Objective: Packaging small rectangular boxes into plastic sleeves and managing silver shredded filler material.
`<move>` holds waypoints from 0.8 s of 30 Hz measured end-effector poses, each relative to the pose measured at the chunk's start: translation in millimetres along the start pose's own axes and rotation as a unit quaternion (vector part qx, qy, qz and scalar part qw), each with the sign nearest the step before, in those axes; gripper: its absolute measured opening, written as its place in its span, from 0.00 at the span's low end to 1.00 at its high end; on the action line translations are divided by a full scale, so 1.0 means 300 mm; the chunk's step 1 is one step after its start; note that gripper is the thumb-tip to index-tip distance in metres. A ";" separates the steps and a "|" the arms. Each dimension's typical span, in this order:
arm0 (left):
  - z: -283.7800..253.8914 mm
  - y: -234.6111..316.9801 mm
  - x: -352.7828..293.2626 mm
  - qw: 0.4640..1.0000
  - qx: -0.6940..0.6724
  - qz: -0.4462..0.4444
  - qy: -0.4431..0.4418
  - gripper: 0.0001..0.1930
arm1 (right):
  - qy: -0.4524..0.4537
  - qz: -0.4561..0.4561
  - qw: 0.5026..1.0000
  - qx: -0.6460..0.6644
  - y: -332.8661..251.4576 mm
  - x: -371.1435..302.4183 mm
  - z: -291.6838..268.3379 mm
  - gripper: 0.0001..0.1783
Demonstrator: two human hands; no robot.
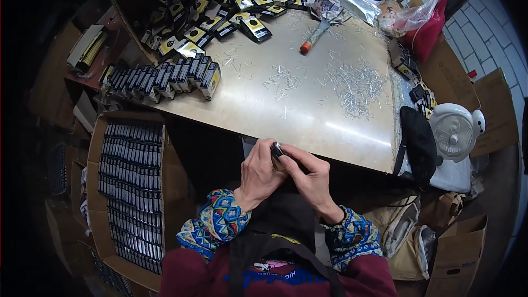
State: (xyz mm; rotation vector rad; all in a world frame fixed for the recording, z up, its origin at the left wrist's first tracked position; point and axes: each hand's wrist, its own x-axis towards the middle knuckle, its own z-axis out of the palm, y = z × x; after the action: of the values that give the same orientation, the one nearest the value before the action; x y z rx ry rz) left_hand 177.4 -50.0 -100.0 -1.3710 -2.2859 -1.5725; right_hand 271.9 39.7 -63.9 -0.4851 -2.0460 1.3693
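Note:
Just off the table's near edge, my left hand and my right hand meet around a small black box. Both hands are closed on it, fingers pressed to its sides, and they hide most of it. On the table beyond lies a small heap of bent metal wire pieces, with a larger heap of the same wire pieces to its right. Left of these stands a row of black and yellow boxes set on edge.
A pile of loose black and yellow boxes covers the far left. An orange-tipped tube lies at the back. At lower left, a carton holds many packed boxes. On the right are a black cloth item and a white fan.

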 end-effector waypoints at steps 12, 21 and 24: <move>0.004 -0.006 -0.003 1.000 -0.010 0.006 -0.002 0.24 | -0.041 -0.047 0.995 -0.072 -0.002 0.042 -0.044 0.10; 0.027 0.006 0.012 0.998 -0.019 -0.055 0.002 0.23 | -0.047 -0.141 0.977 -0.154 0.019 0.021 -0.022 0.17; -0.001 0.050 0.051 0.998 0.038 -0.019 -0.045 0.33 | -0.065 -0.061 0.990 -0.113 0.042 0.074 -0.096 0.16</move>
State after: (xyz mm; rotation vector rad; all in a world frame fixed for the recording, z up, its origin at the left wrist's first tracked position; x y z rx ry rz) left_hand 178.2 -39.3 -81.4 -1.4173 -2.4097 -1.4447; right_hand 274.5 78.0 -61.3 -0.3660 -2.3116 1.1307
